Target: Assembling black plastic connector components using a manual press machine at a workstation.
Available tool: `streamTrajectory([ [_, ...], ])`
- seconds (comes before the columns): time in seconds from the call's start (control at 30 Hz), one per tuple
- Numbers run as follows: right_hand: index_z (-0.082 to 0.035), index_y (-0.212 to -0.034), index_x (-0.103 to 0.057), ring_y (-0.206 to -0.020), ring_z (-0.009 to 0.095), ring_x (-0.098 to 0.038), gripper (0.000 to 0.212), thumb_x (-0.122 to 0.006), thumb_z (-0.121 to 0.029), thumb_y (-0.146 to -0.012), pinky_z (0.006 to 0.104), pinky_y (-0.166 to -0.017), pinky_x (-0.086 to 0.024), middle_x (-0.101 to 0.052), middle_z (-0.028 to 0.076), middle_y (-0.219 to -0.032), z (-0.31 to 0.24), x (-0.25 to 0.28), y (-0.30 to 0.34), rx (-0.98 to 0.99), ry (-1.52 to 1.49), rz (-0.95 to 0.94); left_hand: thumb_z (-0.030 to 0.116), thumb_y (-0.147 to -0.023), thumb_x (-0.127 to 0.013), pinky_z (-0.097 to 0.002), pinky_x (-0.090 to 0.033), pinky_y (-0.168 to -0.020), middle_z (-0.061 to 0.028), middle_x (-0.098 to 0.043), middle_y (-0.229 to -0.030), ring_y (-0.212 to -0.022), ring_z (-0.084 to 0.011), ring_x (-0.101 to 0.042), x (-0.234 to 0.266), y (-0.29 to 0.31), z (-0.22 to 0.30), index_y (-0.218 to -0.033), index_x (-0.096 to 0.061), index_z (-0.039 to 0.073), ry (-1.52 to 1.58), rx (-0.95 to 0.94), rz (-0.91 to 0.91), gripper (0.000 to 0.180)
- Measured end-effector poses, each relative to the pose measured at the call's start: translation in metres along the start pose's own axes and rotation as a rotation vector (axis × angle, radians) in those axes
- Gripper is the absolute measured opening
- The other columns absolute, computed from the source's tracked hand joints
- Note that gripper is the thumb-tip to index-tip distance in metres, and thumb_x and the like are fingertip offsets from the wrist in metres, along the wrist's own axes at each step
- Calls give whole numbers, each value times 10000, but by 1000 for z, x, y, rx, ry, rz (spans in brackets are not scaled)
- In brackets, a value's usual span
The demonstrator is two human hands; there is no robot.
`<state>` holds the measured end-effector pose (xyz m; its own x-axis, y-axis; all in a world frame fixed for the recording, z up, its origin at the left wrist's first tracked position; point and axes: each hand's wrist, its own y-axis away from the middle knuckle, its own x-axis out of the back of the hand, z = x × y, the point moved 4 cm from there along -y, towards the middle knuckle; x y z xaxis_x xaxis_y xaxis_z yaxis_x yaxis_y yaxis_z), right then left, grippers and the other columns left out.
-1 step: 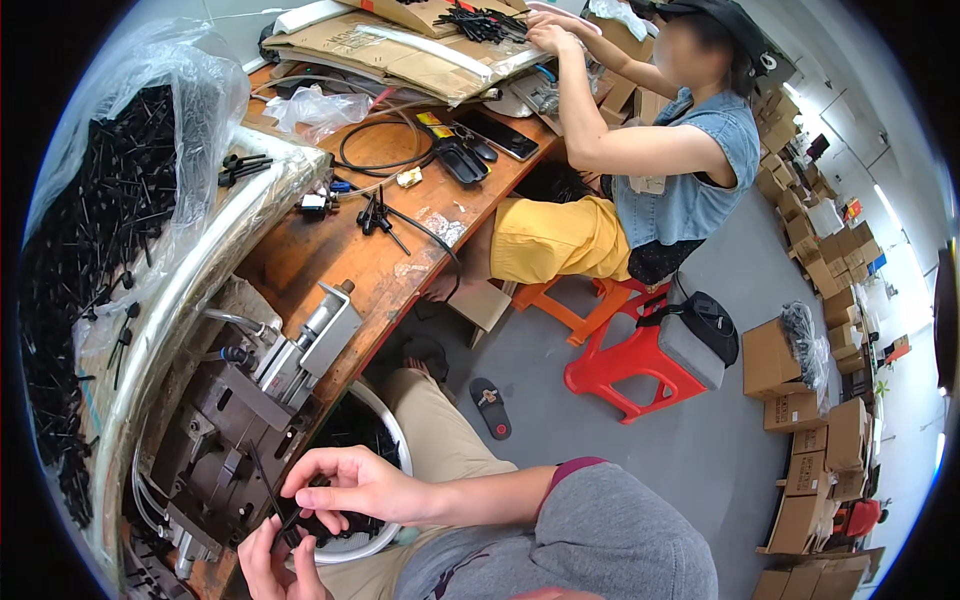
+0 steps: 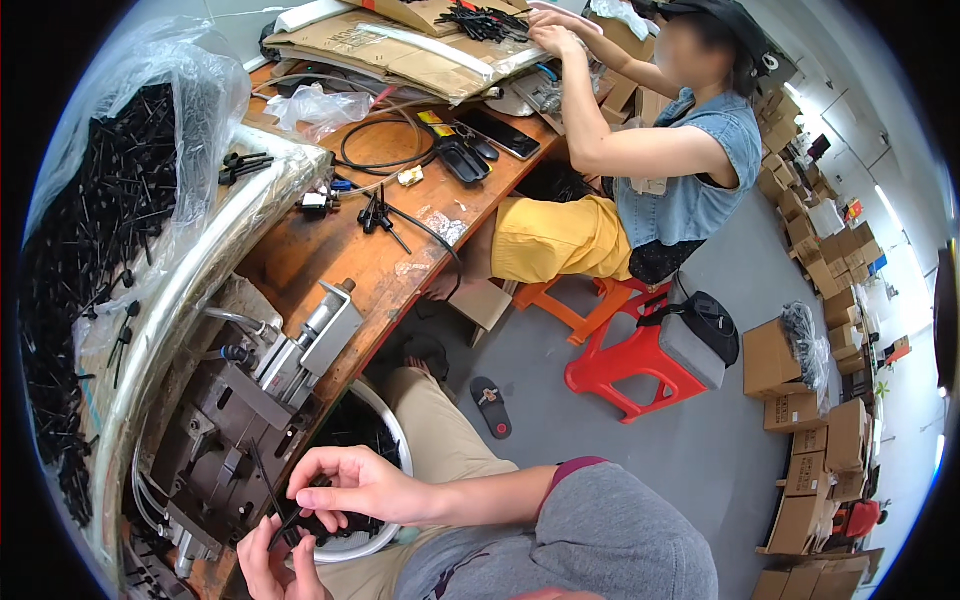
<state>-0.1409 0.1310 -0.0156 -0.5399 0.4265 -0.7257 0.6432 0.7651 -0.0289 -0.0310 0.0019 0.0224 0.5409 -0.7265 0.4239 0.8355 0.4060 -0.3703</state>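
My right hand [image 2: 352, 488] reaches in from the right, fingertips closed on a thin black plastic stick [image 2: 263, 475]. Below it, my left hand [image 2: 272, 568] has its fingers curled round the lower end of the same piece, where a thicker dark part shows between the fingers. Much of that end is hidden. Just beyond the hands, a metal clamping fixture [image 2: 270, 385] with a cylinder and a dark base plate sits on the wooden bench [image 2: 385, 255]. Under my hands stands a white-rimmed tub [image 2: 405, 455] holding black parts.
A plastic-lined bin at left holds a heap of black stick parts [image 2: 110, 220]. Several similar parts [image 2: 378, 212], cables and a phone [image 2: 497, 133] lie on the bench. A co-worker [image 2: 680, 150] handles black parts at the back. A red stool [image 2: 630, 370] stands at right.
My fingers have shifted very slightly, and the black stick has tilted a little with them. Everything else stays as it was.
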Motion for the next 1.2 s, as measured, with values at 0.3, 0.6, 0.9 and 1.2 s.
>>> streamTrajectory([
  [0.3, -26, -1003, -564, -678, 60, -547, 86, -606, -96, -975, 207, -595, -453, -618, 32, -869, 6, -6, 10, 67, 86, -9, -88, -837, -641, -253, -536, -779, -102, -520, -1163, -909, -157, -609, 3, -3, -16, -1190, -598, -46, 155, 36, -28, 359],
  [0.6, -15, -1023, -578, -691, 66, -560, 91, -610, -81, -969, 214, -594, -457, -622, 45, -912, 4, -5, 13, 142, 167, -23, -31, -799, -711, -231, -544, -687, -92, -492, -1079, -826, -142, -591, 7, -8, -27, -1080, -606, -41, 278, 82, -111, 300],
  [0.9, -16, -1009, -574, -674, 55, -546, 107, -614, -108, -971, 212, -567, -447, -617, 36, -878, 3, -5, 16, 154, 221, -12, -98, -704, -713, -234, -546, -680, -111, -501, -1041, -795, -141, -591, 9, -10, -26, -1055, -606, -41, 251, 92, -157, 371],
  [1.2, -17, -967, -560, -618, 44, -516, 130, -614, -135, -972, 203, -512, -423, -613, 28, -806, 1, -5, 16, 178, 203, 8, -105, -700, -716, -246, -559, -692, -119, -506, -1048, -808, -158, -602, 11, -12, -27, -1062, -610, -33, 205, -5, -213, 384],
])
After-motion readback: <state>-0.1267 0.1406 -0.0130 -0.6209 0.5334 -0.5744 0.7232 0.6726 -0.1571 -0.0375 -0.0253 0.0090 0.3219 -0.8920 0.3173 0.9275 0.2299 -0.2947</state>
